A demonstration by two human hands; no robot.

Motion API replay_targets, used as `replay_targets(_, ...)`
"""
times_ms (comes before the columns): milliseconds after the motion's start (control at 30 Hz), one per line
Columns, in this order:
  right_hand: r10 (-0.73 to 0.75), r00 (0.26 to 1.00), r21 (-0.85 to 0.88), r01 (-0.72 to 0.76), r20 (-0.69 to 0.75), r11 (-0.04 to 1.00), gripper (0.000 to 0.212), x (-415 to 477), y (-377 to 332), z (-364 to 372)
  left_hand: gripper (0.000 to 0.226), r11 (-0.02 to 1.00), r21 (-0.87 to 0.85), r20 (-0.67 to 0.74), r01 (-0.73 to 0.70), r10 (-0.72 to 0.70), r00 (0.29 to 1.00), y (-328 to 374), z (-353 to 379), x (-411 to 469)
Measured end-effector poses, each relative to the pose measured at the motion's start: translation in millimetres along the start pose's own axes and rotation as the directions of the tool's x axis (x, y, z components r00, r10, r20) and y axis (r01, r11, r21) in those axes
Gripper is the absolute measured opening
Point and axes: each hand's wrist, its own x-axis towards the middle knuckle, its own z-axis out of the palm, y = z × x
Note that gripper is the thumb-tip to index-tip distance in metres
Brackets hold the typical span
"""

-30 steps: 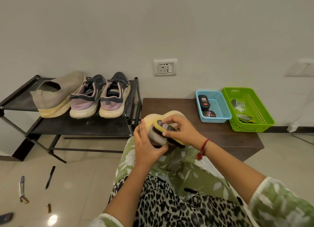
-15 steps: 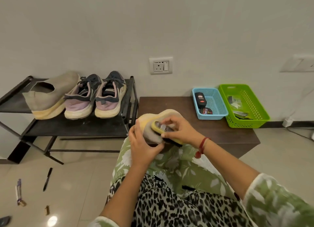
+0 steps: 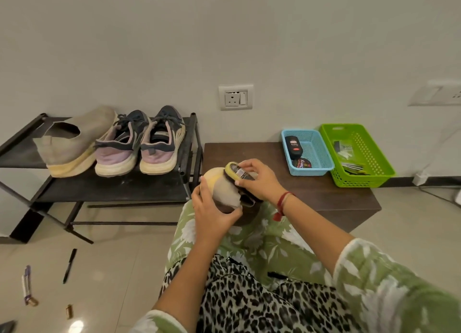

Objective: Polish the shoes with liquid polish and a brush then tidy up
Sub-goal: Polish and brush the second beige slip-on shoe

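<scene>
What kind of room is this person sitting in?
Probably a home entryway or hallway: a metal shoe rack holding worn sneakers stands against a plain wall with a power socket, on a tiled floor.

Head-worn wide view, looking forward and down.

The single camera looks from above the person's lap point(image 3: 259, 248) toward the wall point(image 3: 224, 33), close over the left hand point(image 3: 212, 210) gripping a shoe point(image 3: 224, 190) and the right hand point(image 3: 259, 180) holding a brush point(image 3: 230, 169); the shoe rack point(image 3: 112, 188) lies farther off at left, the low table point(image 3: 249, 153) at right, both against the wall.
</scene>
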Motion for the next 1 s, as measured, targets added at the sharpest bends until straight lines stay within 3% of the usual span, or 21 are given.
replay_targets(100, -0.075, 0.987, -0.042, 0.082, 0.143, 0.996, 0.047, -3.9, 4.7, 3.9, 0.122, 1.000, -0.010, -0.026, -0.010, 0.010, 1.000, -1.6, -2.0, -0.4)
replay_targets(200, 0.005, 1.000, -0.141, -0.008, -0.024, 0.990, 0.044, 0.0, 11.5, -13.6, 0.122, 1.000, -0.014, -0.036, -0.015, 0.014, 0.999, 0.0, -1.0, -0.8)
replay_targets(233, -0.004, 1.000, -0.120, 0.004, -0.002, 0.993, 0.043, 1.8, 12.7, -17.0, 0.122, 1.000, -0.019, -0.038, -0.018, 0.017, 0.999, 1.3, -0.6, -0.9)
replay_targets(333, -0.143, 0.957, -0.035, 0.156, 0.252, 0.987, 0.044, -5.5, 6.7, -10.8, 0.122, 0.999, -0.018, -0.043, -0.045, 0.044, 0.998, 1.2, -1.3, -1.4)
replay_targets(400, -0.132, 0.979, -0.091, 0.147, 0.155, 0.985, 0.045, -2.8, 11.8, -14.1, 0.122, 0.999, -0.008, -0.035, -0.047, 0.047, 0.998, 0.7, -0.7, -1.1)
replay_targets(467, -0.038, 0.999, -0.162, 0.037, -0.001, 0.986, 0.044, -0.6, 15.1, -20.8, 0.122, 0.999, -0.005, -0.029, -0.045, 0.044, 0.999, 1.6, -1.9, -0.9)
replay_targets(600, -0.133, 0.963, -0.018, 0.141, 0.236, 0.990, 0.042, -5.1, 14.8, -8.9, 0.119, 0.999, -0.003, -0.049, -0.043, 0.043, 0.998, -0.2, -6.7, -2.3)
replay_targets(733, -0.058, 0.998, -0.066, 0.059, 0.030, 0.996, 0.042, -1.1, 28.0, -14.1, 0.119, 0.997, 0.034, -0.053, -0.074, 0.076, 0.996, 0.1, -7.5, -3.0)
replay_targets(867, -0.137, 0.959, 0.095, 0.117, 0.247, 0.989, 0.043, -9.6, 23.3, -4.2, 0.117, 0.994, 0.062, -0.061, -0.091, 0.094, 0.994, -1.4, -6.0, -1.3)
replay_targets(1000, -0.078, 0.996, 0.031, 0.077, 0.046, 0.997, 0.041, -1.8, 26.3, -15.7, 0.119, 0.996, 0.073, -0.025, -0.055, 0.057, 0.998, -0.2, -2.1, 0.6)
